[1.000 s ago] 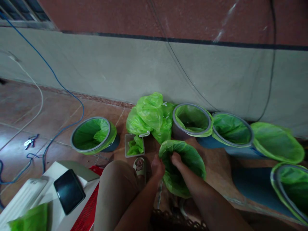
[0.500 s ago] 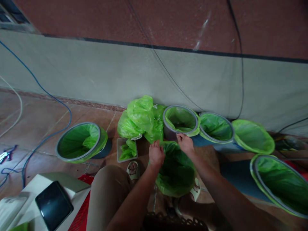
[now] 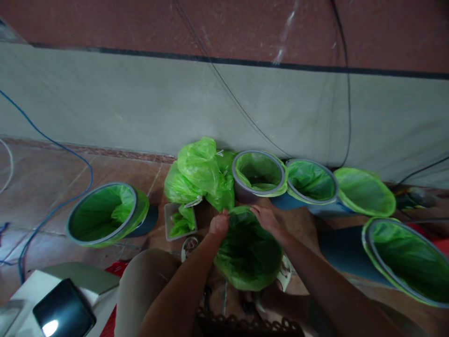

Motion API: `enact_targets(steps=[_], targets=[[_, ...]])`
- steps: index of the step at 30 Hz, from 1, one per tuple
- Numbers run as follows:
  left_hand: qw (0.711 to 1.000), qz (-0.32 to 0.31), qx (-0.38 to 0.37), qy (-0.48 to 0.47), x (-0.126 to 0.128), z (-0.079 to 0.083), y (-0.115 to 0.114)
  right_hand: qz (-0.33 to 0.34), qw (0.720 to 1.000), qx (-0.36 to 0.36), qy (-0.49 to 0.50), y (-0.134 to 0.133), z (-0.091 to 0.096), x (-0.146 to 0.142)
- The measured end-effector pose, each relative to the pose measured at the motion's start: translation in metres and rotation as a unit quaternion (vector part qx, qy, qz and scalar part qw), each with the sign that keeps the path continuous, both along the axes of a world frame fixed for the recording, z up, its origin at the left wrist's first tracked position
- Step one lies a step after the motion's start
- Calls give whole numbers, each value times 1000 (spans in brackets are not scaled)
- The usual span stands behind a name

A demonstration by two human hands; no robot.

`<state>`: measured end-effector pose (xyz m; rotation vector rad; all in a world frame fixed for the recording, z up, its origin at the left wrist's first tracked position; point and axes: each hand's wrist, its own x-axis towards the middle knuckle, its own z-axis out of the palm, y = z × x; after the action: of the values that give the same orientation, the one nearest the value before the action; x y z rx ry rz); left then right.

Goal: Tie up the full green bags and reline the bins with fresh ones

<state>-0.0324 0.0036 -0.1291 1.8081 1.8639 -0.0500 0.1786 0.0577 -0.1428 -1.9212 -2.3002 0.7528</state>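
Between my knees stands a bin lined with a green trash bag (image 3: 245,276); the bag's edge is folded over the rim. My left hand (image 3: 220,223) is closed on the bag's edge at the far left of the rim. On the far right of that rim my right hand (image 3: 265,218) pinches the same edge. The stretch of bag between the two hands looks taut. The bin's walls are hidden under the bag. Just beyond my left hand is a clear plastic tub (image 3: 167,223) holding a crumpled green bag (image 3: 184,220).
Tied green bags (image 3: 198,164) are piled by the wall. A grey-rimmed lined bin (image 3: 259,192) stands beside them, with several more to the right. Another lined bin (image 3: 73,236) is at left, near a blue cable (image 3: 52,215). A phone (image 3: 63,309) lies on a white box (image 3: 30,292).
My right hand has moved slightly closer to the left hand along the bag's edge. The view has shifted a little, so the surroundings sit further left.
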Motion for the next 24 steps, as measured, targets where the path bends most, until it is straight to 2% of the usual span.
enact_targets(steps=[2, 9, 12, 15, 19, 22, 24], targets=[[1000, -6, -7, -8, -3, 0, 1, 30, 999, -11, -4, -2, -1, 5], [999, 17, -31, -4, -4, 5, 2, 22, 997, -28, -61, -3, 8, 2], [999, 26, -36, 15, -6, 14, 4, -21, 998, -29, -60, -15, 10, 1], [998, 47, -11, 41, -13, 28, 10, -122, 990, -26, -72, -42, 5, 4], [999, 29, -2, 45, -24, 56, 20, -287, 955, -6, -77, -98, -9, 5], [998, 7, 15, 55, -30, 76, 25, -340, 940, -1, -27, -136, -13, 2], [998, -13, 27, 57, -31, 84, 27, -331, 943, -20, -9, -150, -11, 4]])
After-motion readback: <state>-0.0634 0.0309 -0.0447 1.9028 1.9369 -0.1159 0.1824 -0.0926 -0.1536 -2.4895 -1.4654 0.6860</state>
